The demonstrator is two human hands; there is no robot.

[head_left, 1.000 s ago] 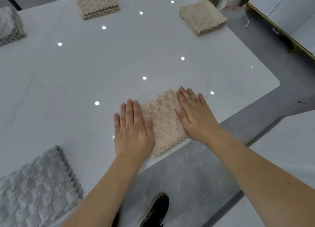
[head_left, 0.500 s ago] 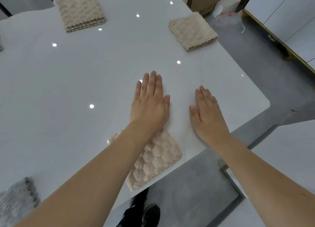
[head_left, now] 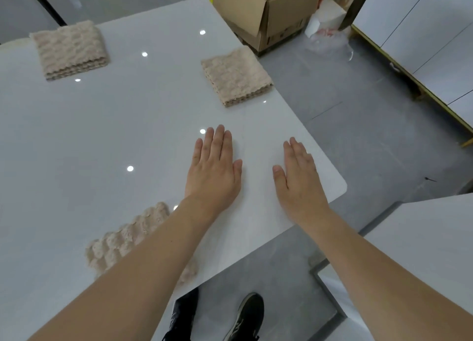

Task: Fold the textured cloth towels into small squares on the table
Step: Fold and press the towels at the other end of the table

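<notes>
A folded beige towel [head_left: 122, 241] lies at lower left near the white table's [head_left: 76, 141] front edge, partly under the forearm. Left hand [head_left: 213, 173] and right hand [head_left: 298, 179] lie flat, fingers straight, on bare tabletop by the rounded corner. Folded stacks [head_left: 236, 77] [head_left: 70, 50] sit farther back.

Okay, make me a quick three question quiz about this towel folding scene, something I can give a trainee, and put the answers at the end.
1. True or false: the left hand grips a towel.
2. How many beige folded towels lie on the white table?
3. Multiple choice: the cardboard box stands A) on the table, B) on the floor past the table's far edge, C) beside the shoes.

Key
1. False: it and the right hand lie flat on bare tabletop.
2. Three: the far left stack, the far right stack, and the near towel partly under the left forearm.
3. B
</notes>
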